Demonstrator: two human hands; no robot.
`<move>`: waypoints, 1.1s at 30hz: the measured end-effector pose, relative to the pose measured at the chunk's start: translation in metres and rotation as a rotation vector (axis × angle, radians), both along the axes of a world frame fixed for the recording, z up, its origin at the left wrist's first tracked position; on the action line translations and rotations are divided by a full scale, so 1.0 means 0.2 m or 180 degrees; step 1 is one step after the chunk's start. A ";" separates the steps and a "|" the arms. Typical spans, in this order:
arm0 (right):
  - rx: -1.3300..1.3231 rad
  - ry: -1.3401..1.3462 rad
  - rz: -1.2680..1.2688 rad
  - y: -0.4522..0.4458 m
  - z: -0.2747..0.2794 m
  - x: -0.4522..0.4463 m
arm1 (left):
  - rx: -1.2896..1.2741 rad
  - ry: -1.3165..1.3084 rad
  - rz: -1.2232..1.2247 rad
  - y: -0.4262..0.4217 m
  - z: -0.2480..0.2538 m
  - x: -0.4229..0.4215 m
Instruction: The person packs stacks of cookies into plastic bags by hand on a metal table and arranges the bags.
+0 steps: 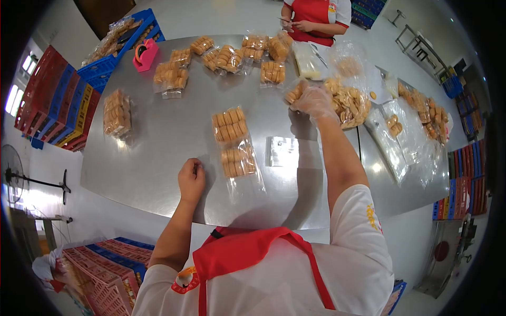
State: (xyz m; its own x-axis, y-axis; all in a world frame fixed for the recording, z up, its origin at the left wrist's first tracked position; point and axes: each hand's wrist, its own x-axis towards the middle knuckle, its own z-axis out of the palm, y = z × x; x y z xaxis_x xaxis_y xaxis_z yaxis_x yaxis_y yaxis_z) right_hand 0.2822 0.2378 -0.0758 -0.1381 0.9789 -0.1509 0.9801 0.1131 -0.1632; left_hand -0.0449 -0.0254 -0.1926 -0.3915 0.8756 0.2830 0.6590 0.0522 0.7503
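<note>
My left hand (191,179) is bare and curled into a loose fist on the steel table, with nothing visible in it. A clear plastic glove covers my right hand (314,101), stretched out across the table. Its fingers are closed around a short row of round cookies (295,94), partly hidden by the hand. Just right of it lies a heap of loose cookies (345,105) on plastic. Between my hands are two packs of cookies in clear bags, the upper pack (230,125) and the lower pack (238,160). Flat empty clear bags (282,151) lie below my right hand.
More bagged cookies (171,76) line the far side, with another stack (117,113) at left. A pink tape dispenser (145,55) stands by a blue crate (100,71). Opposite, a co-worker in a red apron (312,18) works with both hands. Plastic bags (385,142) cover the right side.
</note>
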 end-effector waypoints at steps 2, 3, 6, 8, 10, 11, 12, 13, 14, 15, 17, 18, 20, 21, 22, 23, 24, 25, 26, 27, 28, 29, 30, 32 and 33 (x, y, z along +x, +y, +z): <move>0.0255 -0.0245 0.0090 -0.04 -0.11 -0.01 | -0.0035 -0.0061 -0.0021 0.00 -0.01 -0.01; 0.0205 0.0088 -0.0006 -0.07 -0.13 -0.01 | -0.0037 -0.0097 -0.0024 0.00 -0.01 -0.01; 0.0068 0.1505 -0.0251 -0.19 -0.15 0.01 | 0.0199 -0.0181 -0.0073 -0.01 -0.01 0.00; -0.0252 0.2756 -0.0802 -0.27 -0.14 0.03 | 0.0126 -0.0580 -0.0081 -0.01 -0.06 -0.04; -0.0754 0.4175 -0.0946 -0.45 -0.05 0.07 | 0.0078 -0.1192 -0.0073 -0.04 -0.04 -0.02; -0.1119 0.5070 -0.0745 -0.54 -0.04 0.09 | 0.0077 -0.1598 -0.0057 -0.06 -0.01 -0.01; -0.1489 0.5959 -0.0501 -0.62 -0.04 0.09 | 0.0068 -0.2002 -0.0044 -0.07 0.04 0.01; -0.1873 0.6830 -0.0215 -0.71 -0.04 0.09 | -0.0025 -0.2104 -0.0278 -0.09 0.14 0.07; -0.2204 0.7174 -0.0079 -0.82 -0.01 0.07 | -0.0133 -0.2208 -0.0501 -0.13 0.29 0.15; -0.2557 0.7512 0.0062 -0.95 0.05 0.02 | -0.0251 -0.2309 -0.0711 -0.16 0.42 0.22; -0.3003 0.7785 0.0304 -1.16 0.09 -0.07 | -0.0354 -0.2590 -0.1528 -0.19 0.58 0.33; -0.3083 0.7718 0.0416 -1.23 0.08 -0.11 | -0.0463 -0.2755 -0.1865 -0.19 0.61 0.36; -0.2968 0.7353 -0.0191 -1.43 0.13 -0.15 | -0.0667 -0.3068 -0.2531 -0.20 0.65 0.40; -0.2584 0.6862 -0.0384 -1.51 0.15 -0.17 | -0.0802 -0.3137 -0.2482 -0.22 0.66 0.41; -0.2197 0.6356 -0.0541 -1.56 0.17 -0.20 | -0.0921 -0.3200 -0.2442 -0.22 0.67 0.42; -0.1806 0.5841 -0.0680 -1.61 0.18 -0.21 | -0.1035 -0.3261 -0.2413 -0.23 0.68 0.43; -0.1456 0.5538 -0.0649 -1.65 0.15 -0.21 | -0.1114 -0.3202 -0.2497 -0.24 0.67 0.42; -0.1473 0.5451 -0.0715 -1.67 0.13 -0.19 | -0.1191 -0.3147 -0.2590 -0.25 0.64 0.40; -0.1493 0.5365 -0.0801 -1.69 0.10 -0.18 | -0.1285 -0.3096 -0.2683 -0.27 0.62 0.39; -0.1516 0.5283 -0.0904 -1.71 0.11 -0.18 | -0.1341 -0.2996 -0.2739 -0.29 0.60 0.38; -0.1506 0.5191 -0.0962 -1.73 0.12 -0.17 | -0.1402 -0.2898 -0.2794 -0.31 0.58 0.38; -0.1500 0.5096 -0.1018 -1.75 0.15 -0.17 | -0.1459 -0.2801 -0.2846 -0.33 0.57 0.38; -0.1498 0.5000 -0.1068 -1.77 0.16 -0.17 | -0.1585 -0.3037 -0.2624 -0.35 0.59 0.40; -0.1558 0.4706 -0.1064 -1.78 0.15 -0.17 | -0.1826 -0.3490 -0.2146 -0.39 0.66 0.45; -0.1588 0.4560 -0.1053 -1.78 0.15 -0.18 | -0.1769 -0.3513 -0.2160 -0.40 0.66 0.45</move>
